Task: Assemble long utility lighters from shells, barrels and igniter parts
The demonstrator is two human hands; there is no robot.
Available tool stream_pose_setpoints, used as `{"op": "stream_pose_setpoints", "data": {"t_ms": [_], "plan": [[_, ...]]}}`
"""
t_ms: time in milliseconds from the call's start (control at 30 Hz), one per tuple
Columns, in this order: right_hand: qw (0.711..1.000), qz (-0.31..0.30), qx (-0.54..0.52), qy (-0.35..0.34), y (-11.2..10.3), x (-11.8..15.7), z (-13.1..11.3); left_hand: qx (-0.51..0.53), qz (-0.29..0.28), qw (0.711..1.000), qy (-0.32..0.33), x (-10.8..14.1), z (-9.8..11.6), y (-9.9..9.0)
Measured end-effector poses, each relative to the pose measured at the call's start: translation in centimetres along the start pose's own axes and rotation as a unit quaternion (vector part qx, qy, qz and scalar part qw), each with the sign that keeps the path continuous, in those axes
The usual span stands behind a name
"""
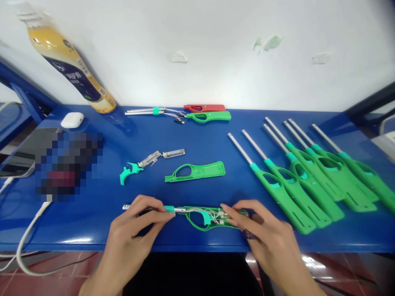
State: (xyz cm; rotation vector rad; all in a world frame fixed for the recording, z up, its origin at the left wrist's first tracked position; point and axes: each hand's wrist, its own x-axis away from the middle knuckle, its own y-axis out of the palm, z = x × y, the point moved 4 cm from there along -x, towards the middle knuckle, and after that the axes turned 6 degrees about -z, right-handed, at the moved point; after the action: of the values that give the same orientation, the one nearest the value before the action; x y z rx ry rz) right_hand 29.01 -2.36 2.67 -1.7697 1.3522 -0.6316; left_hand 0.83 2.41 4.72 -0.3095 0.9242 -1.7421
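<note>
An opened green lighter half-shell lies near the table's front edge, with a teal trigger, thin white wires and a clear fuel tank inside. My left hand pinches the lighter's metal tube and teal collar at the shell's left end. On the right, my right hand has its fingers closed on the fuel tank and the shell's handle end. Just beyond lies a second green half-shell, its hollow side up. Left of that are a loose teal trigger and clear fuel tanks.
Several assembled green lighters lie on the right. At the back are metal tubes with wires, a red shell and a green shell. A yellow bottle, white earbud case and phone stand left on the blue table.
</note>
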Motion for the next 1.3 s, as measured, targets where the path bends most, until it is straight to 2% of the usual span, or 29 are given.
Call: {"op": "stream_pose_setpoints", "data": {"t_ms": [233, 433, 733, 900, 1100, 1300], "plan": [[1.0, -0.002, 0.004, -0.001, 0.0, 0.1, 0.1, -0.026, 0.017, 0.999, -0.015, -0.3, -0.2, 0.0], [1.0, 0.001, -0.006, -0.002, 0.0, 0.0, 0.1, -0.018, -0.017, 1.0, -0.006, -0.3, -0.5, -0.1], [1.0, -0.001, -0.001, -0.004, -0.1, -0.2, 0.0, -0.065, -0.073, 0.994, 0.057, 0.7, -0.1, 0.2], [1.0, -0.003, 0.0, -0.006, 0.0, -0.3, 0.1, -0.072, -0.087, 0.993, 0.04, 1.0, 0.0, 0.3], [1.0, -0.006, -0.007, 0.002, 0.0, -0.2, 0.0, -0.057, -0.079, 0.994, 0.046, 1.0, -0.4, 0.3], [1.0, 0.003, -0.001, -0.004, -0.4, -0.7, -0.3, -0.074, -0.086, 0.994, 0.005, 0.6, -0.1, 0.2]]}}
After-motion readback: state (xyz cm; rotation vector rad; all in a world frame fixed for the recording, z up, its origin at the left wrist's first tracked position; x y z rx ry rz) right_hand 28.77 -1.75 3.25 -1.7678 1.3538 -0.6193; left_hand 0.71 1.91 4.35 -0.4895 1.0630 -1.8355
